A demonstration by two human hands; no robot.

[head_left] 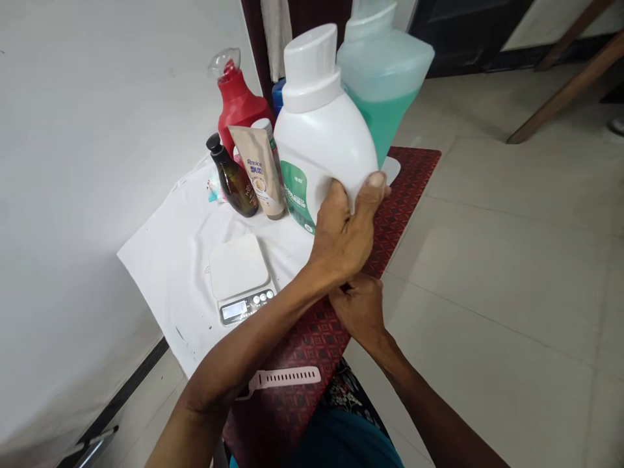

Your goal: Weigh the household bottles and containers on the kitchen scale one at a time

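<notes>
My left hand point(344, 234) is closed around the lower right side of a white laundry detergent bottle point(322, 140) with a green label and a white cap. The bottle leans slightly; whether its base touches the table cannot be seen. Just below my left wrist, my right hand point(359, 305) is curled closed near the table edge, and whatever its fingers hold is hidden. Behind the detergent bottle stands a large clear bottle point(390, 107) of green liquid. A beige Rejoice tube point(258, 169) and a dark brown pump bottle point(234, 179) stand to the left.
A white digital scale point(238, 270) with a lit display lies on the white cloth point(170, 260). Near me, a pink watch strap point(290, 377) rests on the red patterned tabletop point(312, 338). A red bottle point(241, 104) stands by the wall. Wooden legs point(560, 91) stand at right.
</notes>
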